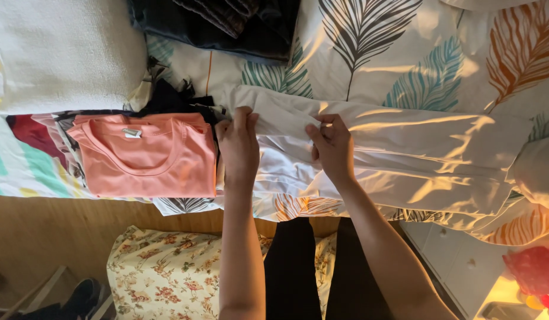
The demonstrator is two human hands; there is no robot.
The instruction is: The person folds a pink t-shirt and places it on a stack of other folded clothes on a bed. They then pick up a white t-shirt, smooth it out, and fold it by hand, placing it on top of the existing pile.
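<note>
A white garment (pixel 405 160) lies spread across a bed sheet printed with leaves (pixel 405 65). My left hand (pixel 239 145) grips the garment's left end, fingers curled over the fabric. Close beside it, my right hand (pixel 332 147) pinches a fold of the same white cloth. To the left of my hands sits a folded salmon-pink t-shirt (pixel 150 157) on top of a pile of other folded clothes.
A white knitted blanket (pixel 61 53) lies at the back left and dark folded clothes (pixel 227 24) at the back middle. Below the bed edge are a floral cushion (pixel 168 272), a wooden floor (pixel 43 237), and a red bag (pixel 535 269) at the lower right.
</note>
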